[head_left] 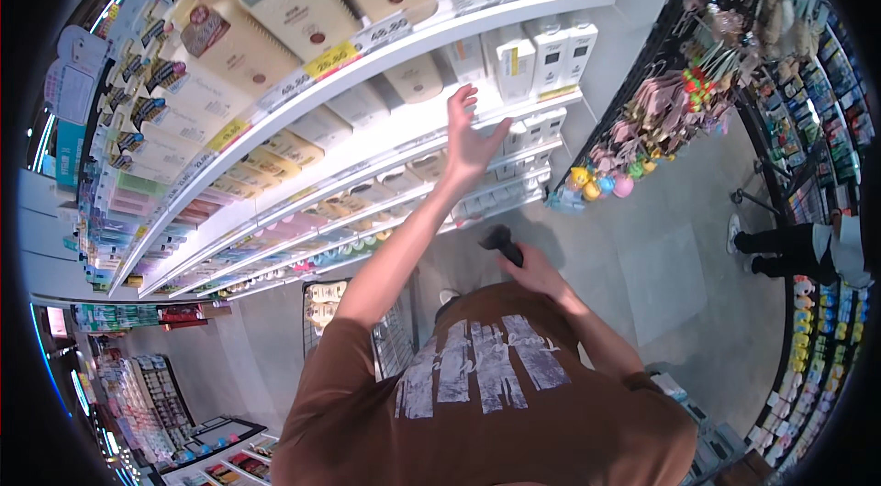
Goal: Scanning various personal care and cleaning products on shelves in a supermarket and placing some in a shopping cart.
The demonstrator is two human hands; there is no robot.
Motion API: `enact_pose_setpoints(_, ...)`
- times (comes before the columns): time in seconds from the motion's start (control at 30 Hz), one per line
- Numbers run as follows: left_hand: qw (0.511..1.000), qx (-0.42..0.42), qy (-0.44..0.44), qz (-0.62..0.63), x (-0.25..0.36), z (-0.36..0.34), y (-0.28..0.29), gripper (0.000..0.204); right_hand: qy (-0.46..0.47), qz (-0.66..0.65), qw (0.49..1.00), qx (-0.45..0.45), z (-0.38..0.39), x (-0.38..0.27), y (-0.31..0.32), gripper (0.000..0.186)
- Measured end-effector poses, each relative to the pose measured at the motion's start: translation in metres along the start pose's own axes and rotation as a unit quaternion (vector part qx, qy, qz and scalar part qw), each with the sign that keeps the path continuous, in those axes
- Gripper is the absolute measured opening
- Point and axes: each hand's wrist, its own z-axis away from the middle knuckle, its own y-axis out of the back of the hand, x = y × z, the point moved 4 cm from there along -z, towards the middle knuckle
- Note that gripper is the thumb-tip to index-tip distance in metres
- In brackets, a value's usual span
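My left hand [470, 133] is raised at a white shelf, fingers apart and nothing in them, just in front of a gap among pale bottles [413, 73]. White boxes [551, 55] stand at the right end of that shelf. The level above carries large cream bottles [294, 0] behind a rail [385, 36] with price labels. Lower levels hold rows of smaller yellow and white bottles [257, 169]. My right hand [532, 270] is lower, near my body, closed round a black handheld device [503, 243].
A wire cart [390, 339] with cream items [324, 302] is beside me at the lower left. Hanging plush trinkets [661, 110] are at the right of the shelves. Another person's dark-trousered legs [785, 238] show at the right aisle, near curved racks [817, 348]. A grey floor [661, 275] lies between.
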Motion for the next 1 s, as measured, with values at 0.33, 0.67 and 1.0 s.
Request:
enact_pose_setpoints(0.33, 0.968, 0.216, 0.046, -0.117, 0.0, -0.061, -0.089, 0.088, -0.012, -0.082, 0.987, 0.14, 0.047, 0.07, 0.06, 0.046)
enact_pose_setpoints(0.67, 0.963, 0.255, 0.035, 0.076, -0.017, -0.04, -0.073, 0.059, -0.033, -0.035, 0.994, 0.1, 0.041, 0.09, 0.086, 0.049)
enact_pose_setpoints(1.0, 0.782, 0.247, 0.118, 0.56, -0.026, 0.028, 0.026, 0.062, -0.03, -0.027, 0.999, 0.033, 0.032, 0.061, 0.069, 0.05)
